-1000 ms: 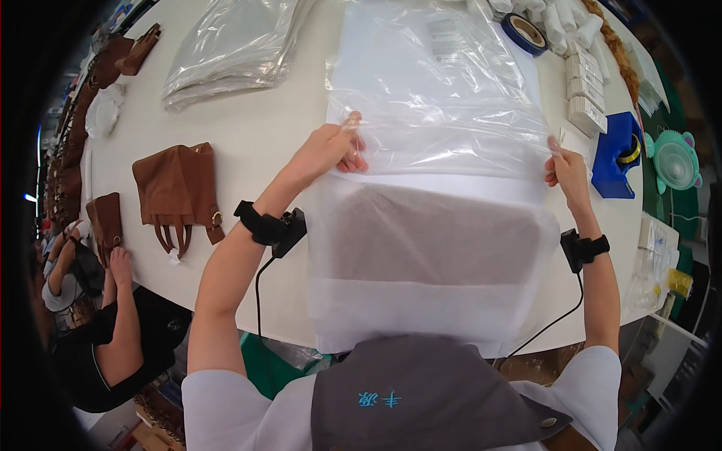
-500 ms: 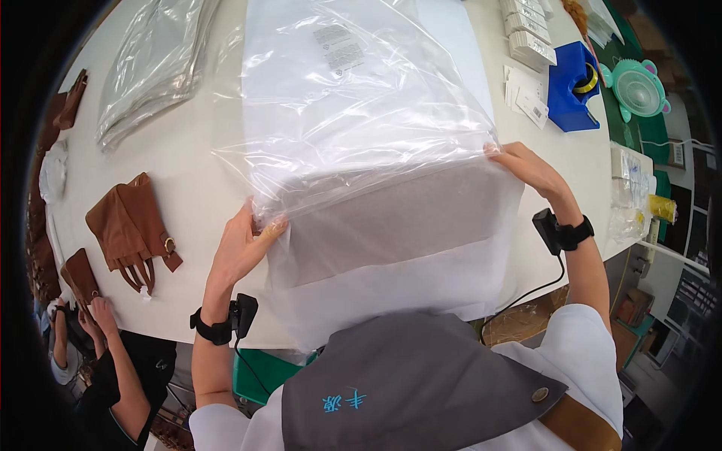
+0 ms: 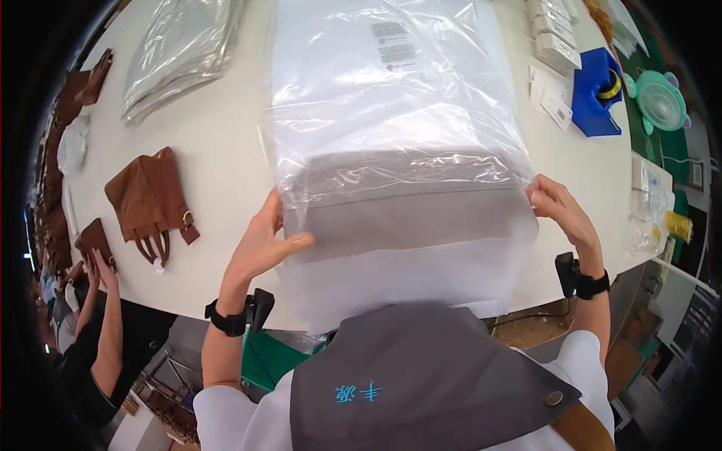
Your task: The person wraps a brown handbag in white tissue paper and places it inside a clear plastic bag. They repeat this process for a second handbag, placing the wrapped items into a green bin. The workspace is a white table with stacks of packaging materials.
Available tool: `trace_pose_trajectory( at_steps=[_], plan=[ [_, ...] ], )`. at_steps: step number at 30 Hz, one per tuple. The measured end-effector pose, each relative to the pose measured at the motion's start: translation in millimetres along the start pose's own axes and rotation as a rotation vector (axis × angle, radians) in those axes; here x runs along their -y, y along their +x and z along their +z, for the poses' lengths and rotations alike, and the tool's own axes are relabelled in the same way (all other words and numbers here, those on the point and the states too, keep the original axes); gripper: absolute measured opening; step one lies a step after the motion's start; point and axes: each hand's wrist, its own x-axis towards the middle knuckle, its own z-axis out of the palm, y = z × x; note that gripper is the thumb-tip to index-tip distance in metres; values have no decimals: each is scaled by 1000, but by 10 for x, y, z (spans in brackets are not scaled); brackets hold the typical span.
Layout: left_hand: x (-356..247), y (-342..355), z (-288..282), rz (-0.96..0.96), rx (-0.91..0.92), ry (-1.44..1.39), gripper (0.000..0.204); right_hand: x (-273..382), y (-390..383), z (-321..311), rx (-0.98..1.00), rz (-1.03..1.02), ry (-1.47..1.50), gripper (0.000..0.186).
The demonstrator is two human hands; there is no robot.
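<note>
A clear plastic bag (image 3: 429, 113) with a small printed block covers a white, flat, sheet-like layer. Out of the bag's near end comes a grey fabric-like piece (image 3: 414, 222), with translucent white wrapping (image 3: 406, 278) below it, close to my apron. At the left edge of the bag is my left hand (image 3: 262, 237), its thumb stretched over the grey piece and apart from the fingers, which are partly hidden at the edge. My right hand (image 3: 564, 210) pinches the bag's right edge near its mouth.
Brown leather bag (image 3: 150, 203) lies left on the table (image 3: 218, 158); stacked clear bags (image 3: 184, 56) lie beyond. A co-worker's hands (image 3: 101, 270) touch a brown item. At right are a blue tape dispenser (image 3: 594, 94), white tags (image 3: 553, 101) and a mint fan (image 3: 662, 101).
The bag's mouth now lies nearer the body on the left and right sides, over more of the grey piece. My left thumb has come away from the bag; my right hand has moved nearer.
</note>
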Motion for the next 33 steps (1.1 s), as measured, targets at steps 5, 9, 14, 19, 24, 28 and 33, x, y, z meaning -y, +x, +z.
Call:
trace_pose_trajectory(
  at_steps=[5,9,14,19,24,28,33],
  plan=[
    [240,12,-85,-236,84,-20,37,-309,2,153,-226,-102,-133,40],
    [421,-106,-106,-384,55,192,37,-421,-58,306,-348,-91,-183,49],
    [163,-267,-225,-237,308,-199,48,-439,-223,226,-176,-160,-211,35],
    [117,-452,-237,-136,367,198,60,-677,-336,223,-110,-204,-191,29],
    [420,-564,-154,-219,220,-157,38,-851,-414,351,-238,-101,-239,33],
    [616,-714,-145,-338,110,-4,21,-916,-503,518,-290,-32,-224,41],
    [544,-904,4,-228,-41,-22,11,-976,-670,583,-235,-160,-211,29]
  ],
)
